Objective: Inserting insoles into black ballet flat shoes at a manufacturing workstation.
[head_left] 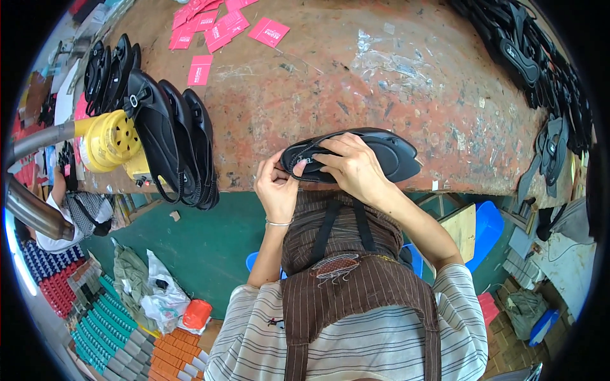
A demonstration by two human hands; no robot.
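A black sandal (pixel 395 153) lies on its side of the table's near edge, sole down, its toe end to the left and heel to the right. My left hand (pixel 277 189) pinches the strap edge at the sandal's left end, thumb and fingers together. Across the upper straps lies my right hand (pixel 353 166), its fingers curled over them near a small silvery buckle. Part of the straps is hidden beneath the right fingers.
Several black sandals (pixel 166 130) stand stacked at the left, beside a yellow round machine (pixel 109 141) with a metal pipe. Pink cards (pixel 269 32) are scattered at the far side of the worn table (pixel 267 101). More black sandals (pixel 518 54) heap up at the right.
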